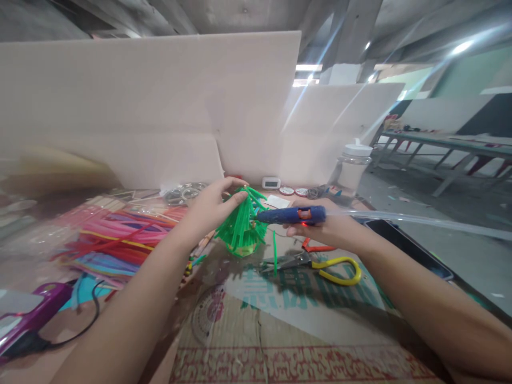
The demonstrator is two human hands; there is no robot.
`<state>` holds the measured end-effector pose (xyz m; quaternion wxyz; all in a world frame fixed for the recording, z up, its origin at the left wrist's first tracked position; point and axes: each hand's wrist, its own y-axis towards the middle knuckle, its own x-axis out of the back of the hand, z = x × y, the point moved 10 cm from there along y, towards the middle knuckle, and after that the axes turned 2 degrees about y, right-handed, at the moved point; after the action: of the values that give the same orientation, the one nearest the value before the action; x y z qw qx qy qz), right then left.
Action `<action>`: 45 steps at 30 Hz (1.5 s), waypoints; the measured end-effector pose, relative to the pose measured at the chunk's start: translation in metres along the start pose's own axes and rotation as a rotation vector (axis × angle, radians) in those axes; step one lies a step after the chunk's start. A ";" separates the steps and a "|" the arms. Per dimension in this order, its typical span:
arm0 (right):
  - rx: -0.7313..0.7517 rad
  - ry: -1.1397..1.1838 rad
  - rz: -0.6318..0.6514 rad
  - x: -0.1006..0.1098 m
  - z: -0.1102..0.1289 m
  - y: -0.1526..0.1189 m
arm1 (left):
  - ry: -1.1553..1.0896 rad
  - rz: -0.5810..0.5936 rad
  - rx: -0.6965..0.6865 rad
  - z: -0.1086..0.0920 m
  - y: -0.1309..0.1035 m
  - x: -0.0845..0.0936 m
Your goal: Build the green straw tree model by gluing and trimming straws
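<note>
A cone-shaped bundle of green pipe cleaners (242, 229) stands at the middle of the table. My left hand (220, 205) pinches its top between thumb and fingers. My right hand (316, 224) is closed round a blue glue gun (288, 215), whose tip points left and meets the right side of the green cone; whether it touches cannot be made out. A clear glue stick (400, 217) runs out of the gun's back. Below the gun lie a loose green piece (275, 253) and scissors with yellow handles (344, 271).
Coloured pipe cleaners (124, 234) are heaped at the left, near a purple device (36, 314) with a black cable. A phone (408, 248) lies at the right. Behind stand a lidded clear bottle (352, 168), a small digital display (271, 183) and white boards (160, 101).
</note>
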<state>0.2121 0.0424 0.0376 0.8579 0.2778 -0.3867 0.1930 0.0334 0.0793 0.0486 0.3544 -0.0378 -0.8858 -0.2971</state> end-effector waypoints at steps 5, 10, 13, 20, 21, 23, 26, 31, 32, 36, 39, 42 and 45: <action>-0.039 -0.074 -0.002 -0.002 -0.007 0.001 | 0.002 0.001 0.009 0.001 -0.001 0.000; -0.021 -0.093 -0.002 -0.004 -0.006 0.002 | -0.012 0.000 0.009 0.002 0.000 0.000; -0.026 -0.100 -0.007 -0.004 -0.008 0.002 | -0.015 0.003 0.010 0.002 0.000 0.000; -0.012 -0.106 -0.025 -0.005 -0.011 0.003 | -0.023 0.002 0.009 0.002 0.000 -0.001; -0.017 -0.104 -0.023 -0.005 -0.012 0.003 | -0.022 0.002 0.012 0.003 0.000 -0.001; -0.023 -0.096 -0.011 -0.006 -0.012 0.003 | -0.020 0.004 0.016 0.003 0.000 -0.001; -0.013 -0.107 -0.016 -0.006 -0.012 0.003 | -0.022 0.003 0.009 0.002 0.000 -0.001; -0.017 -0.132 -0.019 -0.006 -0.011 0.002 | -0.028 0.003 0.009 0.001 0.000 0.000; -0.018 -0.125 -0.016 -0.006 -0.011 0.002 | -0.027 0.003 0.011 0.001 0.000 -0.001; -0.029 -0.097 -0.031 -0.003 -0.010 0.002 | -0.019 -0.001 0.006 0.001 0.000 -0.001; -0.028 -0.129 -0.069 0.001 -0.008 0.001 | -0.025 -0.001 0.007 0.001 0.000 -0.001; -0.004 -0.206 -0.079 0.002 -0.004 0.000 | -0.023 0.000 0.013 0.000 0.000 -0.001; 0.010 -0.291 -0.069 0.002 0.003 -0.003 | -0.015 0.001 0.012 0.000 0.000 0.000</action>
<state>0.2130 0.0386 0.0396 0.7975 0.3203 -0.4963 0.1231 0.0335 0.0794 0.0482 0.3480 -0.0382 -0.8903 -0.2913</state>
